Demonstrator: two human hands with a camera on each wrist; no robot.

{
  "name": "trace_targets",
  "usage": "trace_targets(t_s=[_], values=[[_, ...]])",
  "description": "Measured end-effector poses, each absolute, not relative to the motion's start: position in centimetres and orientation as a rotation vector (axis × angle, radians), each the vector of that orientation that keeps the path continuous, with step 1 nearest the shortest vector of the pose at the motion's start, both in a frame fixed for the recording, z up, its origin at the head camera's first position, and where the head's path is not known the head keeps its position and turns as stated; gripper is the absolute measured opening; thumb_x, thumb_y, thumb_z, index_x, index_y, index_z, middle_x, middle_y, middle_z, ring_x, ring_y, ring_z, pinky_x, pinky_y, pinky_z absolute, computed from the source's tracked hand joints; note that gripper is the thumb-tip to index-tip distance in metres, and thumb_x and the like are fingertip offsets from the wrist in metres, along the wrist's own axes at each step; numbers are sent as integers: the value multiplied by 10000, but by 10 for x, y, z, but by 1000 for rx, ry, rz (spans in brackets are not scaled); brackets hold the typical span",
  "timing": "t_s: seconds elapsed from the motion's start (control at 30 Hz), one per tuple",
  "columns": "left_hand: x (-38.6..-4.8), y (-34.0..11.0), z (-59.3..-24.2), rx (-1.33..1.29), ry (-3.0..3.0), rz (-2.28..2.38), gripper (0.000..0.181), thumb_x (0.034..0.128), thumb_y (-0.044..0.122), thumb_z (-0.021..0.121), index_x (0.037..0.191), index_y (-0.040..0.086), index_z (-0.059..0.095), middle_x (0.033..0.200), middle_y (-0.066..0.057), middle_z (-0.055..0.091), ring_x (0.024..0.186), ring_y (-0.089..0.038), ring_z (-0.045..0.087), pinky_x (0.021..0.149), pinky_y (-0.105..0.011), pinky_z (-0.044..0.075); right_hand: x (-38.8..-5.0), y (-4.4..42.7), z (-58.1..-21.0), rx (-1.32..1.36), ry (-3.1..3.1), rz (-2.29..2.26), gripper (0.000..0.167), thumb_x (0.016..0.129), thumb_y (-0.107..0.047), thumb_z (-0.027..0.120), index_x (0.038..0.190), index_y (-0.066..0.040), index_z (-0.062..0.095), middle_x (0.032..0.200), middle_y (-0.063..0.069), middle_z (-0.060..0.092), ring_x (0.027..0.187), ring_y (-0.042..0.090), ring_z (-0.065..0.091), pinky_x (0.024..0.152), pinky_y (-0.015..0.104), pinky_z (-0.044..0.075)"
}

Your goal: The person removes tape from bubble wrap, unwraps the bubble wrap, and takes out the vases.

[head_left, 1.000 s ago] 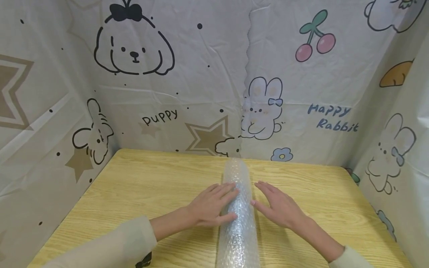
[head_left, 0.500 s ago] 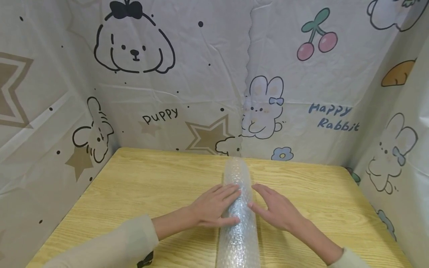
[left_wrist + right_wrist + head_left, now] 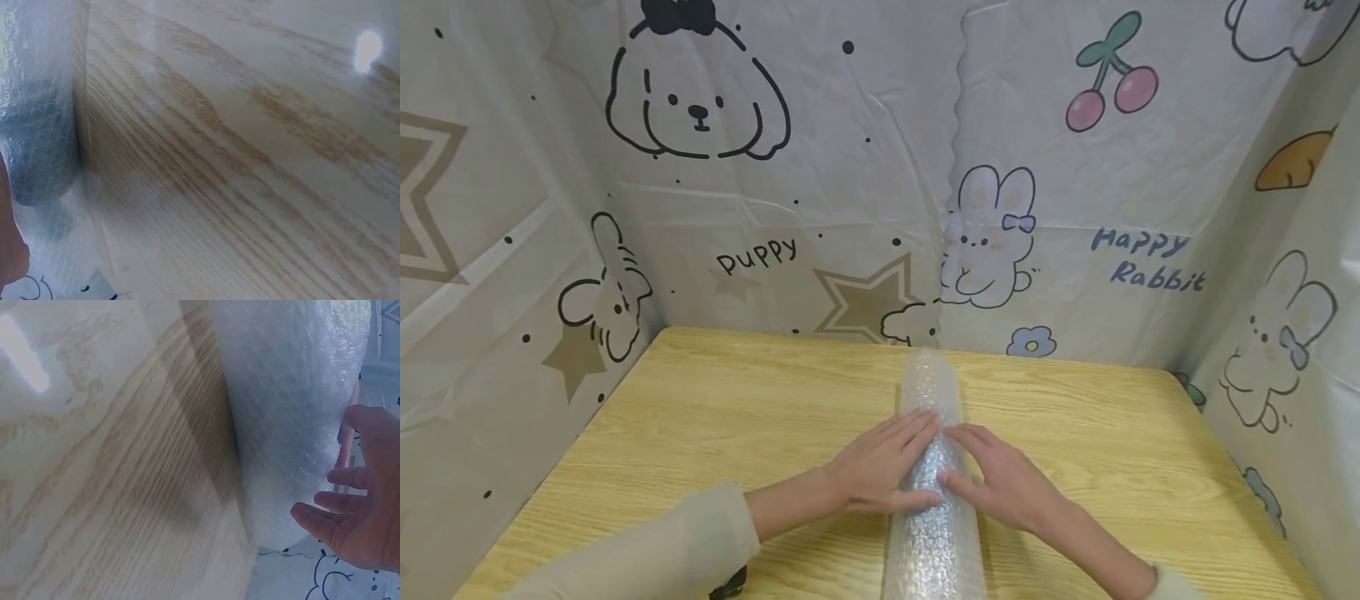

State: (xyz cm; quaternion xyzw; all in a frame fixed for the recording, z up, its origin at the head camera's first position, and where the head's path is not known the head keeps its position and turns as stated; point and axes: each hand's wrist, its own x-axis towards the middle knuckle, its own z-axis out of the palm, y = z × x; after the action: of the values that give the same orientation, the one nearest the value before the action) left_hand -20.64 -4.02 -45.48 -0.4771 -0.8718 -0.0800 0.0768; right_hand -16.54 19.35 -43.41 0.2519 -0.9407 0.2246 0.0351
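Observation:
A long roll of bubble wrap (image 3: 934, 550) lies front to back on the wooden table, a darker cylindrical shape showing through it in the left wrist view. My left hand (image 3: 883, 467) rests on its left side and top, fingers fairly straight and thumb apart. From the right, my right hand (image 3: 1007, 483) touches the upper right of the roll with thumb and fingertips, fingers slightly bent. In the right wrist view the right hand (image 3: 369, 494) has its fingers spread beside the bubble wrap (image 3: 281, 425). Part of the left hand (image 3: 11, 234) shows at the edge of the left wrist view.
The light wooden table (image 3: 760, 383) extends on both sides of the roll. A pale printed cloth (image 3: 820, 183) hangs behind it and along both sides. A small dark object (image 3: 728, 585) shows by the left sleeve.
My right hand has moved left, from beside the roll onto its right side. The left hand has shifted slightly to the right on the wrap, and the head view has tilted a little.

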Motion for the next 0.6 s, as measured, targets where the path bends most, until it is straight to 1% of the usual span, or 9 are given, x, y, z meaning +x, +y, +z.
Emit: trace_targets(t_s=[0.17, 0.33, 0.47, 0.6], values=[[-207, -40, -457, -1445, -2562, -200, 927, 974, 704, 302, 1567, -5, 235, 1631, -163, 189, 1497, -291, 170, 1203, -411, 192, -164, 191, -435, 781, -2895, 681, 694, 955, -529, 605, 1486, -101, 475, 1454, 160, 505, 1266, 375, 531, 1012, 554, 465], [-209, -39, -459, -1475, -2552, -194, 913, 981, 699, 281, 1571, 5, 226, 1631, -155, 192, 1494, -289, 181, 1201, -426, 196, -163, 189, -434, 777, -2916, 673, 693, 957, -499, 619, 1472, -55, 481, 1434, 197, 520, 1277, 388, 522, 1031, 551, 448], [-209, -38, -459, -1493, -2544, -184, 905, 983, 690, 302, 1572, 7, 228, 1628, -157, 203, 1491, -288, 193, 1200, -415, 190, -162, 188, -433, 778, -2891, 640, 634, 945, -382, 666, 1443, -25, 504, 1397, 192, 558, 1261, 361, 546, 1036, 508, 458], [-210, -36, -459, -1510, -2529, -174, 899, 981, 671, 356, 1571, 4, 229, 1624, -164, 215, 1489, -288, 200, 1201, -400, 191, -160, 185, -431, 751, -2848, 616, 568, 893, -252, 688, 1384, 0, 556, 1331, 178, 613, 1206, 347, 593, 1006, 472, 492]])
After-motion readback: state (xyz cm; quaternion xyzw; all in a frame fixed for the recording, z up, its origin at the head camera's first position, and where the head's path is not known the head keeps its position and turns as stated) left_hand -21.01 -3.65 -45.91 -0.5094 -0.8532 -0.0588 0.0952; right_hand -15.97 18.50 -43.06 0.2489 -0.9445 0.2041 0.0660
